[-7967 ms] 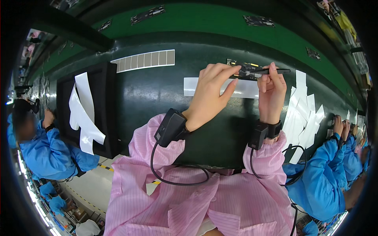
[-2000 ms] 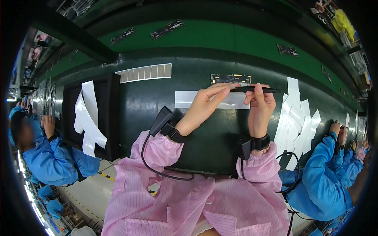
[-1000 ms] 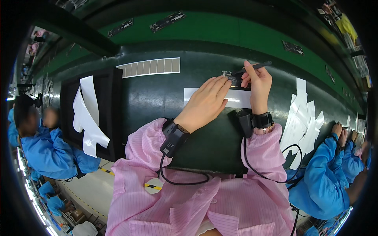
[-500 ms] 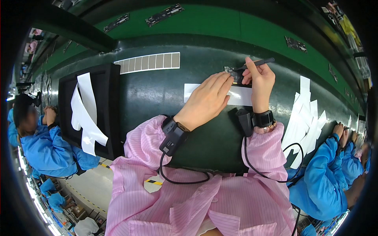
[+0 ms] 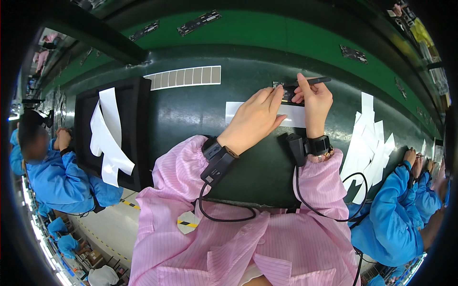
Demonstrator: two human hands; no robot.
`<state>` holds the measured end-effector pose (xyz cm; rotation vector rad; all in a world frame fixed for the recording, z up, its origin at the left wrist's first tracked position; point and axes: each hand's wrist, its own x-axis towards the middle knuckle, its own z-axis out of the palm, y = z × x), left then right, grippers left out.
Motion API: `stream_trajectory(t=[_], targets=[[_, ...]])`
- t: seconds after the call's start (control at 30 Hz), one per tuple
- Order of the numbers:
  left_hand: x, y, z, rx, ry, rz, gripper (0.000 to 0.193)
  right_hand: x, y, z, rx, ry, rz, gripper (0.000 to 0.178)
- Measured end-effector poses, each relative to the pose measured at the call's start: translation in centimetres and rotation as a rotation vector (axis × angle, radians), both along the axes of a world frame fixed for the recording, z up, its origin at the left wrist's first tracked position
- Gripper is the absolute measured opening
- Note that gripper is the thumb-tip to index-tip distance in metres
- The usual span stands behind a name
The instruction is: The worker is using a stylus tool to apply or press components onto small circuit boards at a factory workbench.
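A small dark circuit board (image 5: 288,93) lies on the dark green bench, mostly covered by my hands. My left hand (image 5: 255,114) rests flat with its fingers stretched out, the fingertips at the board's left end. In my right hand (image 5: 316,107) is a slim black tool that looks like tweezers (image 5: 318,80), pinched like a pen. Its back end points to the right; its tip is at the board, partly hidden by my fingers. Under and between my hands lies a glossy white strip (image 5: 293,116).
A sheet of grey rectangular stickers (image 5: 186,76) lies far left. White strips (image 5: 112,128) sit in a black tray (image 5: 138,138) at left; more white strips (image 5: 365,148) are piled at right. Circuit boards (image 5: 200,22) lie on the green belt (image 5: 257,31) beyond. People in blue sit on both sides.
My left hand has shifted slightly right, its thumb now spread out to the right. The back end of the tweezers has tipped lower. My right hand stays nearly in place.
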<state>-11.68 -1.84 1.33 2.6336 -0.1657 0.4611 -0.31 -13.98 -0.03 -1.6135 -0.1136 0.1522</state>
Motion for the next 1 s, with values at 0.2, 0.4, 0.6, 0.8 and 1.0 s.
stream_trajectory(t=[0.2,0.4,0.6,0.8,1.0], targets=[[0.5,-0.2,-0.8,0.035,-0.083,-0.012,0.054,0.5,-1.2,0.4,0.013,-0.057,-0.090,0.023],[1.2,0.4,-0.9,-0.110,-0.097,0.014,0.047,-0.1,-3.7,0.8,0.075,-0.066,-0.046,0.024],[0.3,0.2,0.3,-0.745,-0.009,0.051,0.029,-2.3,-3.8,1.4,0.467,0.112,0.066,0.019],[-0.3,-0.6,0.1,-0.750,0.033,0.024,0.017,-3.1,-3.8,1.5,0.405,0.061,0.166,0.017],[0.1,-0.8,-1.5,-0.776,-0.087,-0.016,0.017,-3.2,-4.1,1.3,0.357,0.068,0.173,0.017]])
